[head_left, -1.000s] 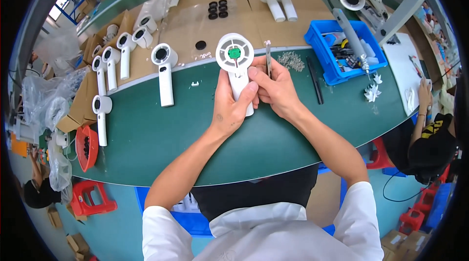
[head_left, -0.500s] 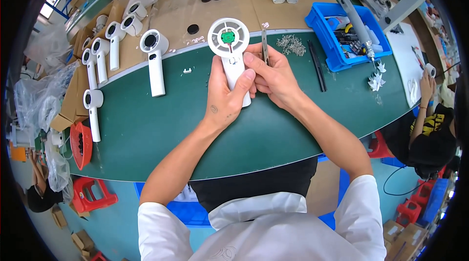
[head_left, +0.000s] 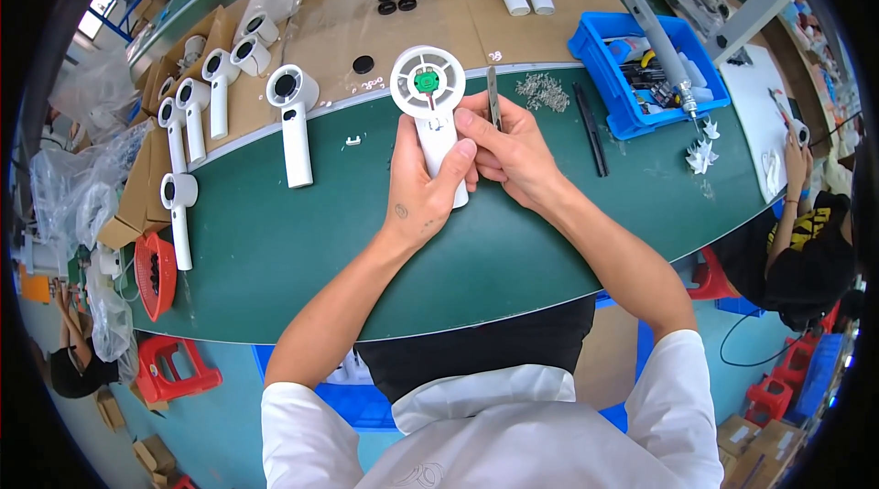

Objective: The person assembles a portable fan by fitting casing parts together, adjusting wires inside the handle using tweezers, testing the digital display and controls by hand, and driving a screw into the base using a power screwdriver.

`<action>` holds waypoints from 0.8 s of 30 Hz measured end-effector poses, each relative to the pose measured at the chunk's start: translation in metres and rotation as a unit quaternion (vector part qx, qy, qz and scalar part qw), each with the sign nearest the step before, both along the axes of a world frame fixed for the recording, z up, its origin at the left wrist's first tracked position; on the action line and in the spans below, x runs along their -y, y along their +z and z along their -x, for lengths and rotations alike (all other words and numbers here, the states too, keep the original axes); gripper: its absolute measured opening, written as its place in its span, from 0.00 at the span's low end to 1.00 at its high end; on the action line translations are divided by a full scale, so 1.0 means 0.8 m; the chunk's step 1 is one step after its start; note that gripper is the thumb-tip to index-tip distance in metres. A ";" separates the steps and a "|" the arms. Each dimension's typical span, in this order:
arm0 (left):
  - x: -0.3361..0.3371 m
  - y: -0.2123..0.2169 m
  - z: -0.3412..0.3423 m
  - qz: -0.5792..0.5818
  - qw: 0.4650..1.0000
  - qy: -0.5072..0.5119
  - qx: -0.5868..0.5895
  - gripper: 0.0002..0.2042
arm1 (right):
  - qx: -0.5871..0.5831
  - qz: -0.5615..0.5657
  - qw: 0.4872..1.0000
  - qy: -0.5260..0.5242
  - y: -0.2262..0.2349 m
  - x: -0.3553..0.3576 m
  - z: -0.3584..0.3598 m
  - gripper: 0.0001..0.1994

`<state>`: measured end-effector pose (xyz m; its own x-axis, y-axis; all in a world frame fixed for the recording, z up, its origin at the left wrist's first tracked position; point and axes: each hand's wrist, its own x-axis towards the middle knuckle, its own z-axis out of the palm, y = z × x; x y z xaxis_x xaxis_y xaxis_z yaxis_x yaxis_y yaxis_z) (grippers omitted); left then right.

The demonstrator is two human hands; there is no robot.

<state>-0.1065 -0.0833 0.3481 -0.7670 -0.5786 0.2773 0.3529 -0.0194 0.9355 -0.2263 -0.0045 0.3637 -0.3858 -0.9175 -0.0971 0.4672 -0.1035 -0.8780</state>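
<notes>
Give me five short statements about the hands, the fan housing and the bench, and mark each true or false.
1. Both hands hold the white fan housing by its handle. True: left hand, right hand.
2. A green part sits at the centre of the housing's round head. True.
3. The blue bin stands to the person's left. False: it is to the right.
4. The tweezers lie by the right hand. True.
5. The pile of screws lies inside the bin. False: it lies on the green mat.

Green workbench point(head_left: 302, 251) over blue floor point(head_left: 229, 416), red stools point(head_left: 174, 370) beside.
</notes>
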 end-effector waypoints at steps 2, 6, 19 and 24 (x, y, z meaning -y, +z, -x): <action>0.000 0.002 -0.001 0.004 1.000 0.002 0.002 0.19 | -0.001 0.002 1.000 0.000 -0.001 0.001 0.000 0.10; -0.002 0.003 0.002 -0.002 1.000 -0.001 0.005 0.19 | 0.005 0.011 1.000 0.003 0.000 -0.002 0.004 0.09; -0.006 0.001 -0.005 0.036 0.997 0.051 0.044 0.20 | 0.030 0.058 0.997 0.037 -0.009 0.002 -0.002 0.11; -0.010 0.004 0.002 0.059 0.996 0.060 0.035 0.19 | 0.011 0.039 0.999 0.031 -0.007 -0.004 0.003 0.11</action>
